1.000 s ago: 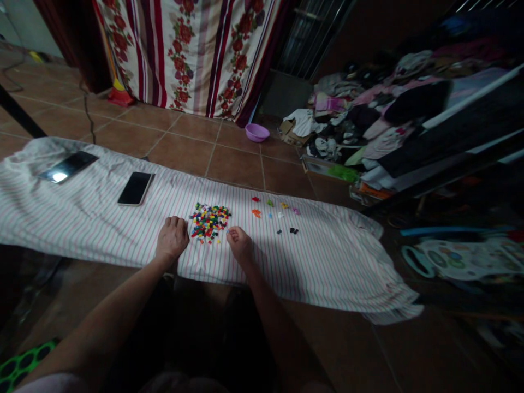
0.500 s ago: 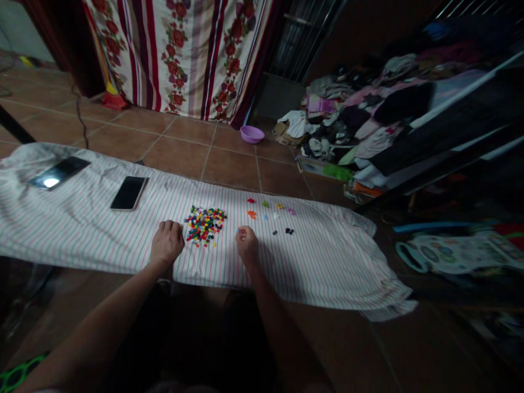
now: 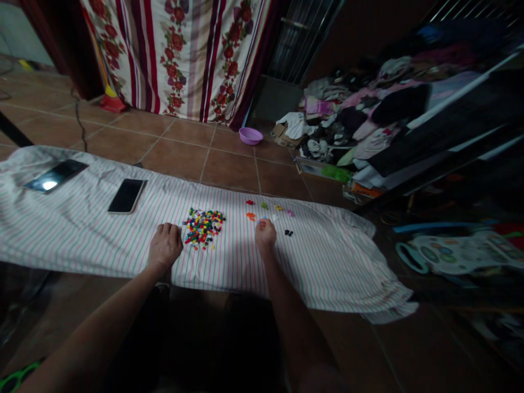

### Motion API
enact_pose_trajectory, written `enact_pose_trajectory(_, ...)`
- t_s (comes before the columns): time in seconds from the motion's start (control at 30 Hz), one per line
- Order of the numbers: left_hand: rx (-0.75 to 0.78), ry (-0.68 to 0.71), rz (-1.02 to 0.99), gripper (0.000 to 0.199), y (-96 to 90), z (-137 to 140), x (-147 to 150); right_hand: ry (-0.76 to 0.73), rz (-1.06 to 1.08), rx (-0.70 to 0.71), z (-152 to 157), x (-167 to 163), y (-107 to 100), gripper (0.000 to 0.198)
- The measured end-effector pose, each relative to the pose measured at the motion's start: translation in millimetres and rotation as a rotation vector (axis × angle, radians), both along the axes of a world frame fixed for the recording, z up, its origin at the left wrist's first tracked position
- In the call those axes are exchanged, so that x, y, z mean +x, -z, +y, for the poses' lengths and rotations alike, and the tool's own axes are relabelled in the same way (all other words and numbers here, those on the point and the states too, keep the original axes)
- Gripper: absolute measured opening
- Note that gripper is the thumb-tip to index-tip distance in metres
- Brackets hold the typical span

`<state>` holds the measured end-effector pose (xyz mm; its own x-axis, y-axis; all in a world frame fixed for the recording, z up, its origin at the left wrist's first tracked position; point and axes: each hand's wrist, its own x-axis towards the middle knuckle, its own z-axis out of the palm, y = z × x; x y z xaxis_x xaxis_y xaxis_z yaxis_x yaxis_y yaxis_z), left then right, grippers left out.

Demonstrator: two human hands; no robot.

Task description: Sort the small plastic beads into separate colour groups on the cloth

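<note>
My left hand [image 3: 165,245] rests palm down on the striped cloth, its fingers slightly bent and holding nothing. Close to its fingertips lies a pile of tiny multicoloured beads [image 3: 203,227]. Further right, my right hand [image 3: 266,236] is closed in a pinch low over the cloth, with a speck of light blue at its fingertips that looks like a small bead. Around it are little colour groups: red beads [image 3: 250,202], orange beads [image 3: 250,216], green beads [image 3: 264,206], yellow beads [image 3: 279,207], pink-purple beads [image 3: 290,213] and black beads [image 3: 289,233].
A striped cloth [image 3: 327,262] covers the long, narrow surface before me. Towards its left end lie a phone [image 3: 126,196] and a dark glossy tablet-like device [image 3: 57,176]. Beyond are a tiled floor, a purple basin [image 3: 250,136] and a heap of clothes [image 3: 352,114].
My right hand has moved right and slightly away from me, from beside the bead pile to the light-blue spot among the colour groups. My left hand stays in place.
</note>
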<state>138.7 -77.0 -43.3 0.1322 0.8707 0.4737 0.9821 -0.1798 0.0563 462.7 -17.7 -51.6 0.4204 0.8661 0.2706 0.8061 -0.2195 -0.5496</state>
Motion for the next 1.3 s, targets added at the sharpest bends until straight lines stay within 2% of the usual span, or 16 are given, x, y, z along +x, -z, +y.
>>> enact_pose_trajectory(0.2,-0.006,0.007,0.002,0.023,0.7,0.2,0.5,0.093,-0.127,-0.175,8.4,14.8,-22.2,0.024)
enact_pose_trajectory(0.3,-0.012,0.008,-0.005,0.022,1.5,0.1,0.9,0.097,-0.201,-0.293,9.6,15.1,-30.4,0.023)
enact_pose_trajectory(0.4,-0.02,0.001,-0.015,0.021,1.4,0.1,1.0,0.09,-0.236,-0.339,10.5,13.2,-35.5,0.021)
enact_pose_trajectory(0.63,-0.058,-0.014,-0.011,0.018,-1.9,0.1,1.3,0.081,-0.267,-0.327,10.5,14.5,-33.3,0.022)
enact_pose_trajectory(0.87,-0.067,-0.024,-0.007,0.018,-2.5,-0.5,2.0,0.049,-0.253,-0.21,0.0,7.1,-25.7,0.021)
enact_pose_trajectory(1.03,-0.07,-0.025,-0.015,0.02,-4.5,-1.0,2.1,-0.079,-0.17,-0.104,-8.5,-22.0,-23.4,0.021)
enact_pose_trajectory(1.3,-0.066,-0.011,-0.074,0.022,-5.5,-1.1,2.2,-0.57,0.012,-0.127,-17.5,-82.0,-21.5,0.021)
